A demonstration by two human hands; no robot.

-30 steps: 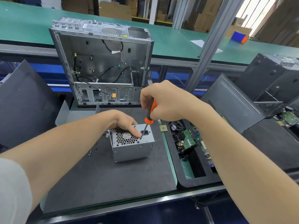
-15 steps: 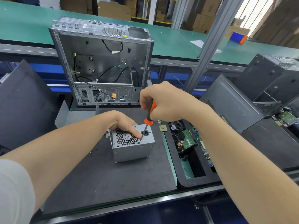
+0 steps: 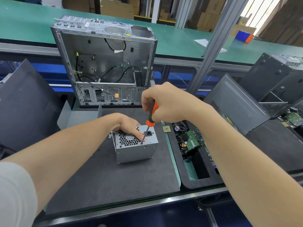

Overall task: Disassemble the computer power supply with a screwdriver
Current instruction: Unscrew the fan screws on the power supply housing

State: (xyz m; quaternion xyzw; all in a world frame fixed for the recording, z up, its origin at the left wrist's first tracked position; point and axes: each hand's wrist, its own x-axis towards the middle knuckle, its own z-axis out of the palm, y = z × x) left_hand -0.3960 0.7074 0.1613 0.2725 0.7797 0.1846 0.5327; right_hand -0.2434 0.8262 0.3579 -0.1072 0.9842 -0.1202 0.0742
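Head view, and the power supply (image 3: 136, 151) stands at the centre of the dark mat (image 3: 106, 181), grille face up. The right hand (image 3: 168, 104) comes in from 3 o'clock, its grip wrapped tight round the orange handle of the screwdriver (image 3: 150, 120), shaft slanting down, tip set on a screw at the grille's 4 o'clock corner. The left hand (image 3: 127, 125) reaches in from 9 o'clock and rests on the top face, its grip wide, fingers laid out over the grille, one fingertip right beside the tip. At 12 o'clock of the unit an opened computer case (image 3: 105, 66) stands upright, loose cables inside. At 3 o'clock, a black tray (image 3: 185, 181) holds circuit boards, and a small square chip (image 3: 166, 129) lies at 2 o'clock.
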